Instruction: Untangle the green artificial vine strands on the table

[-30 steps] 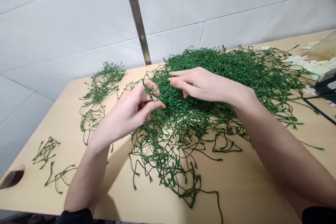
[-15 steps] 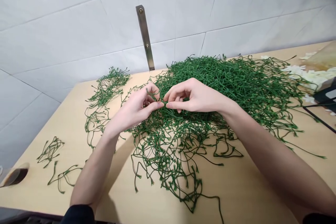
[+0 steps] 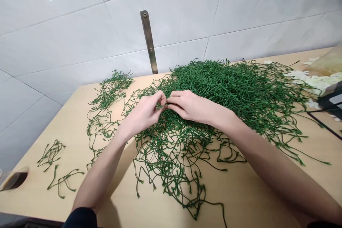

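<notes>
A big tangled heap of green plastic stems (image 3: 235,92) covers the middle and back of the light wooden table (image 3: 253,192). My left hand (image 3: 144,114) and my right hand (image 3: 189,107) meet at the heap's left edge, fingertips together, pinching the same thin green stem between them. Both hands rest on top of the tangle. More loose strands trail from the heap toward the front of the table.
Smaller green stem bunches lie apart: one at the back left (image 3: 112,85), two near the left front edge (image 3: 53,149). White petals (image 3: 310,78) and a dark object (image 3: 331,99) sit at the far right. A metal bracket (image 3: 149,41) hangs on the tiled wall.
My right hand, first flat over the heap, has curled and closed in on my left hand. Their fingertips now meet on one stem. The view has tilted slightly.
</notes>
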A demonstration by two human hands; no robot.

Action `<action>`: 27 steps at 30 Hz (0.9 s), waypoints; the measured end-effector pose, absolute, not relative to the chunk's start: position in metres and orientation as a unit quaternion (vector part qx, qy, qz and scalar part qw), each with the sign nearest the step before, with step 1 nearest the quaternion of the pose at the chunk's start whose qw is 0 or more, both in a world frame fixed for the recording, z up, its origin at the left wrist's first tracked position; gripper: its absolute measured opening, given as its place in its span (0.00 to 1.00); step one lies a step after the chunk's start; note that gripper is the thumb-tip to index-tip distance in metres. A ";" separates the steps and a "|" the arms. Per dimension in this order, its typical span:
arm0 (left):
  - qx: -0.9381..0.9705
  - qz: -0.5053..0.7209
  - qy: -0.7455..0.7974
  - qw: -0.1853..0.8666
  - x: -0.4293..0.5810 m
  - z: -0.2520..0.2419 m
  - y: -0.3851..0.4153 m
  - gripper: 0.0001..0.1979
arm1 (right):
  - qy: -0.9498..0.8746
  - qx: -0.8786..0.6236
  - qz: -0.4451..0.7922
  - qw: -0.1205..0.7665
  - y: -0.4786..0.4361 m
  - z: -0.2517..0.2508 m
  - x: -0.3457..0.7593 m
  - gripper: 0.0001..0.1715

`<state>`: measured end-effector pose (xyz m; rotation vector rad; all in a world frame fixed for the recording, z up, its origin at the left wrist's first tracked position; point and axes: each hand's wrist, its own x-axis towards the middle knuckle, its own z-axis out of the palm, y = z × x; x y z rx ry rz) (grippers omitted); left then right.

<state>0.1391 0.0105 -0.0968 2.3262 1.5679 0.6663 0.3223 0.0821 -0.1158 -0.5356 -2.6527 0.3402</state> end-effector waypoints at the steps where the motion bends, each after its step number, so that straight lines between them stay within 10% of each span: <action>1: 0.805 0.213 0.540 0.124 0.139 -0.098 0.010 0.07 | -0.958 -0.188 0.098 0.191 0.083 -0.117 0.322 0.13; 27: 0.779 0.256 0.546 0.172 0.149 -0.061 -0.022 0.08 | -0.966 -0.110 0.038 0.229 0.114 -0.099 0.356 0.21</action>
